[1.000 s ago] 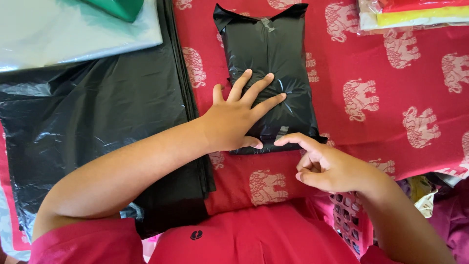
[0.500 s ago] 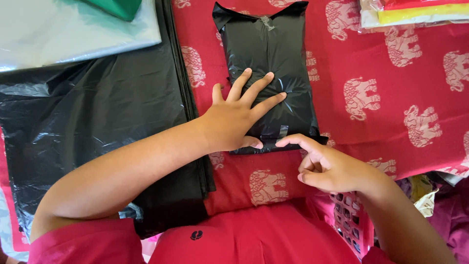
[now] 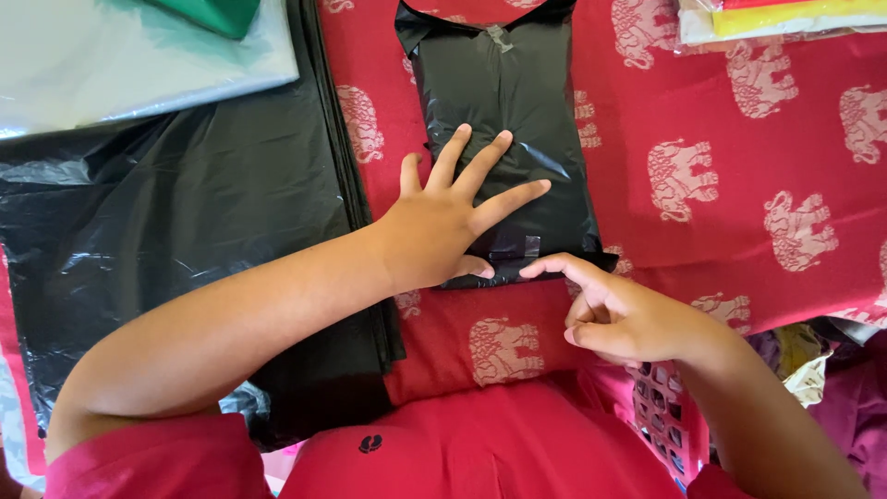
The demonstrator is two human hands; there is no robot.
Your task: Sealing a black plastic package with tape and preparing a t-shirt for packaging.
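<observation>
A parcel wrapped in black plastic (image 3: 517, 102) lies on a red cloth with pale elephant prints (image 3: 739, 222). My left hand (image 3: 443, 217) rests flat on its near half, fingers spread, pressing it down. My right hand (image 3: 619, 314) is loosely curled beside the parcel's near edge, its forefinger tip touching the edge next to a strip of clear tape (image 3: 528, 246). A second piece of tape (image 3: 499, 37) holds the fold at the parcel's far end.
A stack of flat black plastic bags (image 3: 185, 212) lies to the left, under my left forearm. A pale plastic sheet (image 3: 129, 65) with a green object (image 3: 212, 11) sits at top left. Folded coloured packets (image 3: 785, 18) lie at top right. A pink basket (image 3: 665, 416) is near my right wrist.
My left fingers have spread a little wider on the parcel. My right forefinger stays at the taped near edge. The view has shifted slightly.
</observation>
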